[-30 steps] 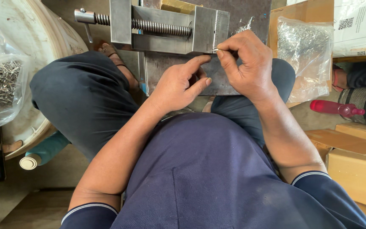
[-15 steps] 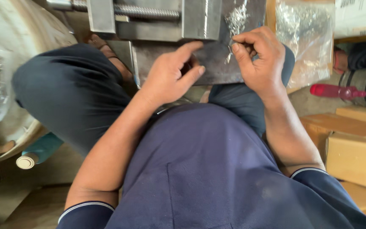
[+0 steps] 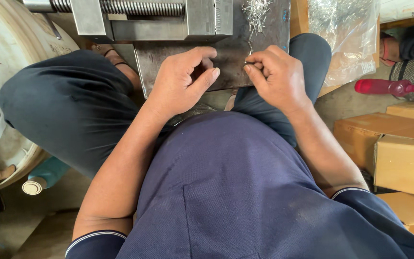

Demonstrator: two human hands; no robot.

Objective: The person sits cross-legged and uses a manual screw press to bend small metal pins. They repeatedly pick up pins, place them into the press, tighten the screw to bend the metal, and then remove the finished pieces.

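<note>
my right hand pinches a thin wire piece over the steel plate, left hand curled, holding nothing, beside it; pile of pieces waits above, lots left i reckon.

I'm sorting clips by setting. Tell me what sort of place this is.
Probably a small metalworking workshop. A steel bench vise sits on a metal plate at the person's knees, a heap of small metal pins lies on it, and clear bags of pins and cardboard boxes stand around.
</note>
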